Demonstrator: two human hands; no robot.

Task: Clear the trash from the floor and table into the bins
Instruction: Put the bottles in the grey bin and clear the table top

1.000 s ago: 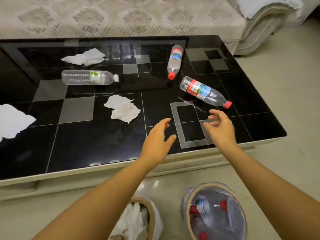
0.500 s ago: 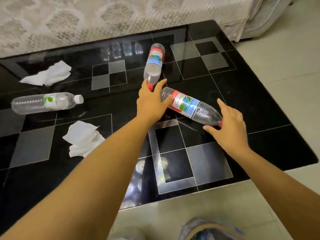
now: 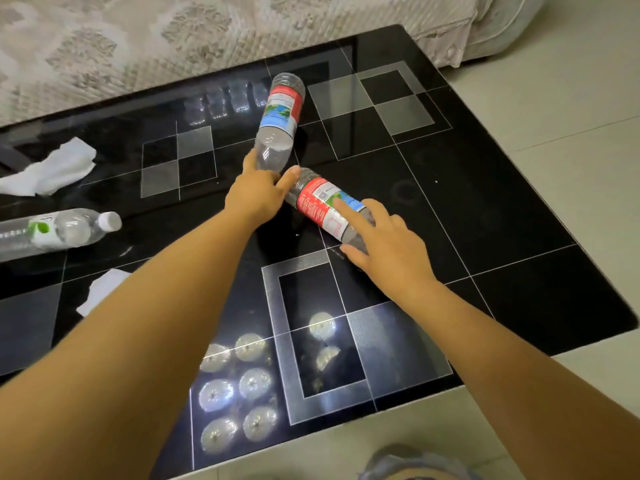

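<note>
Now the neck end of the far bottle (image 3: 279, 123) is gripped by the left hand (image 3: 258, 195), which half a second earlier only reached it. The near bottle (image 3: 323, 204) is clasped by the right hand (image 3: 388, 251), moved up from the cap end onto the red label. Both bottles are clear ribbed plastic, lying flat on the glossy black glass table (image 3: 502, 209). A third bottle (image 3: 57, 230) and crumpled tissue (image 3: 52, 168) lie at left.

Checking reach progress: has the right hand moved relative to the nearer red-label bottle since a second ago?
Yes. The right hand has advanced from short of the nearer red-label bottle onto it, fingers now curling around its neck end.
</note>
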